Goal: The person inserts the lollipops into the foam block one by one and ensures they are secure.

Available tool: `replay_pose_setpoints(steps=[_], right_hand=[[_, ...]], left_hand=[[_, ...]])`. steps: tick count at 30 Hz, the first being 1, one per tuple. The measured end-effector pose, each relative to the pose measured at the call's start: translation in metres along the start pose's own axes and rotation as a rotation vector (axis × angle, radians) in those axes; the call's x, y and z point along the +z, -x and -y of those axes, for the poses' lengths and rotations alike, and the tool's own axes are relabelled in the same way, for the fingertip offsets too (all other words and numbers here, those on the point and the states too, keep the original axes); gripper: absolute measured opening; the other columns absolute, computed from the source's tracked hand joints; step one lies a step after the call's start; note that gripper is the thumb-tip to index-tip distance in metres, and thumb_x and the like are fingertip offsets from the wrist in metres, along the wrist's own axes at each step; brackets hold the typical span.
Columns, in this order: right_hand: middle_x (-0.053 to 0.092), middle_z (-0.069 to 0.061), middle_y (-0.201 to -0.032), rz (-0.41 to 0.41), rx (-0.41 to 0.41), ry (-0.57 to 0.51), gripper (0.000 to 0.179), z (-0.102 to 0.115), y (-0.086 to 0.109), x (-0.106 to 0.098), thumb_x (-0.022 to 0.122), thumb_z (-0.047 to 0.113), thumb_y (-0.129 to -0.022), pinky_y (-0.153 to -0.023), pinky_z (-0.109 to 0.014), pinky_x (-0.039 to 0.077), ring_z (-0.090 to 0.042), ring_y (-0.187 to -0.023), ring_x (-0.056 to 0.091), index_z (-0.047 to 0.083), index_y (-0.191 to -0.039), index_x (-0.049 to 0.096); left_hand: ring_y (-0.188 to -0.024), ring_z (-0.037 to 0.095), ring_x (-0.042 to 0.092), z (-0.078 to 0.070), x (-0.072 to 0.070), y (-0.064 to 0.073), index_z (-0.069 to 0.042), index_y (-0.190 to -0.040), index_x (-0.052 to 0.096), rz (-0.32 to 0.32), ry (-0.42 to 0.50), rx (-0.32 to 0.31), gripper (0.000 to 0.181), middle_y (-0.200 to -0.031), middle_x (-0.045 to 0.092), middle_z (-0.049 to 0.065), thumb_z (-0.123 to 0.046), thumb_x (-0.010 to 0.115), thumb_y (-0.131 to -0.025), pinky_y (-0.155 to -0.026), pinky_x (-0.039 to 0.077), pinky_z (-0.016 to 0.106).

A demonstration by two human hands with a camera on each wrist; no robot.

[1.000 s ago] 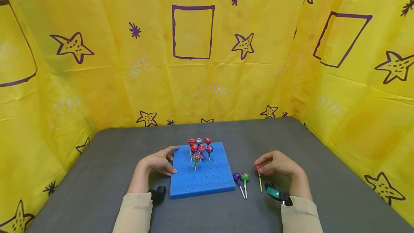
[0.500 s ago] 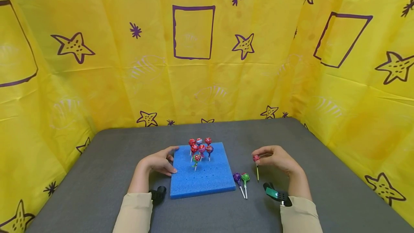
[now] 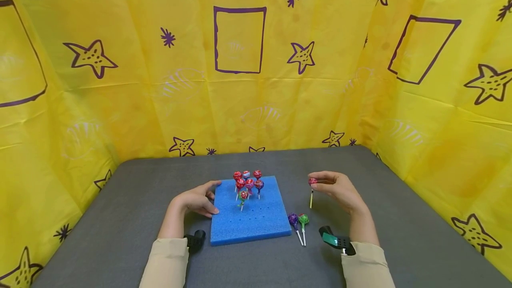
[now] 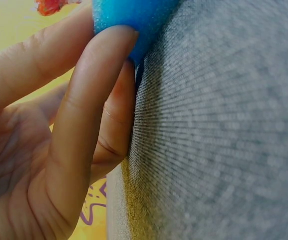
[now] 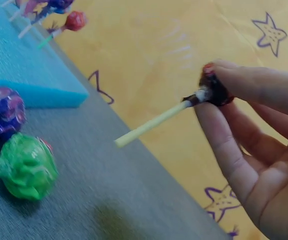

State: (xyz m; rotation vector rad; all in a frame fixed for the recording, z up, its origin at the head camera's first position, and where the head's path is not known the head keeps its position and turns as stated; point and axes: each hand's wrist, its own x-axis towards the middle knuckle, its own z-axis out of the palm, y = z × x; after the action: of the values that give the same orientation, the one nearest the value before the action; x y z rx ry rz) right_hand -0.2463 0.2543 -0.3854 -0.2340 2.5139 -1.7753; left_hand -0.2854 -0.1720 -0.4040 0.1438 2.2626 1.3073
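A blue foam board lies on the table with several wrapped lollipops standing in its far half, among them a green-and-red one nearest the front. My left hand holds the board at its left edge, thumb and fingers against the foam. Between thumb and fingertips, my right hand pinches a red lollipop by its candy head. Its pale yellow stick points down, above the table and right of the board. Fingers partly cover the head in the right wrist view.
A purple lollipop and a green lollipop lie on the grey table, beside the board's right front corner. Small holes dot the board's front half. Yellow curtains with starfish drawings surround the table.
My right hand has lifted the red lollipop off the table area and carried it upward, slightly to the left. The left hand and the board have stayed in place.
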Motion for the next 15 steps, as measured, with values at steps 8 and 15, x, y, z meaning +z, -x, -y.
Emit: replay_pose_setpoints(steps=[8, 15], right_hand=[[0.073, 0.011, -0.101, -0.046, -0.055, -0.114, 0.044, 0.007, -0.006, 0.011, 0.074, 0.021, -0.088, -0.09, -0.015, 0.055, -0.012, -0.1, 0.071, -0.001, -0.125, 0.064], [0.073, 0.014, -0.098, -0.078, -0.085, -0.099, 0.045, 0.011, -0.013, 0.025, 0.075, 0.021, -0.088, -0.091, -0.016, 0.053, -0.004, -0.094, 0.071, -0.001, -0.126, 0.064]], left_hand=[[-0.079, 0.022, 0.063, 0.0, 0.0, 0.0, -0.014, -0.156, 0.023, 0.005, 0.002, 0.001, 0.097, -0.123, 0.041, 0.021, 0.001, 0.079, -0.078, -0.07, 0.064, 0.033], [-0.079, 0.021, 0.063, 0.001, -0.001, -0.003, -0.015, -0.155, 0.023, 0.006, 0.01, -0.007, 0.097, -0.121, 0.041, 0.02, 0.001, 0.079, -0.078, -0.071, 0.064, 0.033]])
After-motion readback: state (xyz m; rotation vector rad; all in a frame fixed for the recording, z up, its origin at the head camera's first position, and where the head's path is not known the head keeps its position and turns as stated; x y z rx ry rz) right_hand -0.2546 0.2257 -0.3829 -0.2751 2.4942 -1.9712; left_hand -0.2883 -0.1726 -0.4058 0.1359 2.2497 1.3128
